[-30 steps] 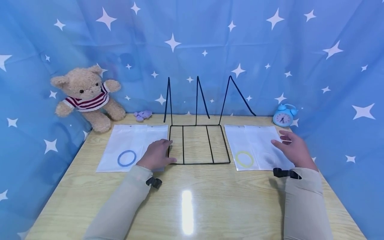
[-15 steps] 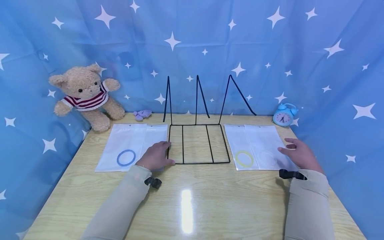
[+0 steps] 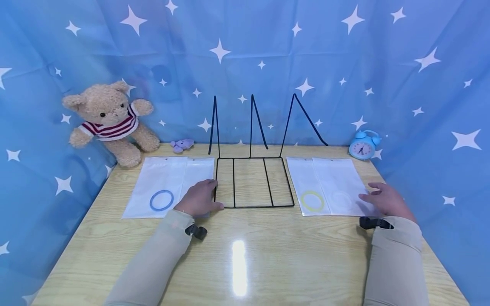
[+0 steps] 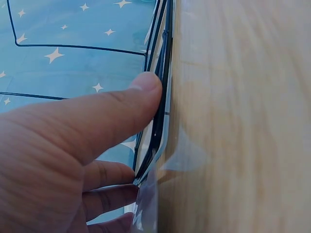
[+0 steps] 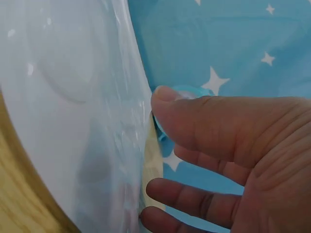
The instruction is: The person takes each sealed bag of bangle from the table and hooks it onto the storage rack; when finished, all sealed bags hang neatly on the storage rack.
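Note:
A black wire rack [image 3: 235, 182] with three tall bent prongs stands mid-table. My left hand [image 3: 198, 197] holds the front left corner of its base. In the left wrist view, the thumb [image 4: 146, 90] lies against the black wire, with the fingertips at the rod below. Farther right, my right hand [image 3: 388, 199] is beside the right edge of the translucent white plastic bags [image 3: 346, 178], its fingers loosely bent and apart. The right wrist view shows nothing between thumb and fingers. On those bags show a yellow ring [image 3: 322, 202] and a faint whitish ring.
More translucent white bags [image 3: 162, 174] lie left of the rack, with a blue ring [image 3: 151, 201] showing on them. A teddy bear [image 3: 105, 106] leans at the back left, near a small purple toy [image 3: 182, 145]. A blue alarm clock [image 3: 361, 148] stands at the back right.
My right hand has moved right and toward me, to the outer edge of the right bags. The left hand has stayed at the rack's corner.

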Demonstrator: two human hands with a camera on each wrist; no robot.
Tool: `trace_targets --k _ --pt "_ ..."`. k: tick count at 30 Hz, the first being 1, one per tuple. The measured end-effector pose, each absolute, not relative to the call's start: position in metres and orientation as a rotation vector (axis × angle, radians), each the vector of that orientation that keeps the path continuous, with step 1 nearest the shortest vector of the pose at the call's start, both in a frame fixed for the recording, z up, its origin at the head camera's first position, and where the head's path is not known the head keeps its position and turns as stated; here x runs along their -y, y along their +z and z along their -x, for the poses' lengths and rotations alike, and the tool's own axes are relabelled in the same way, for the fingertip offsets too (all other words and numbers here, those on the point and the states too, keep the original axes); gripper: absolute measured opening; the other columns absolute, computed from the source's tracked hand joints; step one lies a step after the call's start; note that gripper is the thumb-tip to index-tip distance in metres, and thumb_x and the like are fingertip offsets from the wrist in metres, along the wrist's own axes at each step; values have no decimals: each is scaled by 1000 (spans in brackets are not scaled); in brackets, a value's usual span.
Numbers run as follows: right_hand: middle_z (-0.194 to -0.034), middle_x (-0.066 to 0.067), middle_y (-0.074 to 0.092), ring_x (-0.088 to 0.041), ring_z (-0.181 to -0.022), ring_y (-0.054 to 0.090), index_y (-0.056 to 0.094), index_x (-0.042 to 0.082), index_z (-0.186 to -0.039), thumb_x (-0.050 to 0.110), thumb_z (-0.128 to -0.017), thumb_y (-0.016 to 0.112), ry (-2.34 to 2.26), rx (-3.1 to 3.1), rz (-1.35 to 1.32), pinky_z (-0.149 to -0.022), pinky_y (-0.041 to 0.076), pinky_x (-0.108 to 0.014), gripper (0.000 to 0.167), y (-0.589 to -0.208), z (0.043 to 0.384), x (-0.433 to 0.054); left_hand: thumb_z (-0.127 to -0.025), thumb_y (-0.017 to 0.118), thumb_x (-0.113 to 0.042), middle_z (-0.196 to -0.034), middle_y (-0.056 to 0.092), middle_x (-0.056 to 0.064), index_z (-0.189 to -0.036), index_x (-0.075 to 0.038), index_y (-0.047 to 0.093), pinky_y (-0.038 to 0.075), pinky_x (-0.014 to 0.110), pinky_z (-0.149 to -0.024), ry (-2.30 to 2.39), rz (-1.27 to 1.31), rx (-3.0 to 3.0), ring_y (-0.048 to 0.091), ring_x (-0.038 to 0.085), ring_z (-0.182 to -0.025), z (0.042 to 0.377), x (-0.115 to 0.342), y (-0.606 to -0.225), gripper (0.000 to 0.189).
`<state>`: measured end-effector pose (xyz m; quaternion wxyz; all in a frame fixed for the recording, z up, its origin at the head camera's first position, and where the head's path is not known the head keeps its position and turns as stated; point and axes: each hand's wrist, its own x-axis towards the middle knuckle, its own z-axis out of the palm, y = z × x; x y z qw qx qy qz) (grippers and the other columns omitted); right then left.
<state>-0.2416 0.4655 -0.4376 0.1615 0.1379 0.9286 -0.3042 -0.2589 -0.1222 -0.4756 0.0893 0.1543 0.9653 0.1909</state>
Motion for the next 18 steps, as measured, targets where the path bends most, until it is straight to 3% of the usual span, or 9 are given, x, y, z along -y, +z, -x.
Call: trace_targets --k 10,14,18 --pt "-153 -45 33 -61 -132 42 20 -9 -163 43 -98 73 -794 -2639 -402 -95 52 -63 98 -449 251 -473 -90 83 -46 -161 47 21 -157 1 46 40 52 -122 573 -463 -2862 46 41 -148 258 122 -472 90" --pt "-156 -46 27 -66 -139 31 23 -11 -161 35 -95 77 -729 -2653 -431 -106 41 -74 96 -453 253 -471 -90 84 -45 -160 47 22 -157 1 46 40 52 -122 588 -466 -2862 46 41 -148 258 121 -471 90" --pt "-158 -47 18 -69 -143 20 20 -11 -161 33 -95 77 -713 -2665 -438 -112 32 -77 98 -457 254 -469 -90 84 -45 -160 48 22 -157 1 47 40 52 -122 582 -463 -2865 46 41 -148 258 121 -472 90"
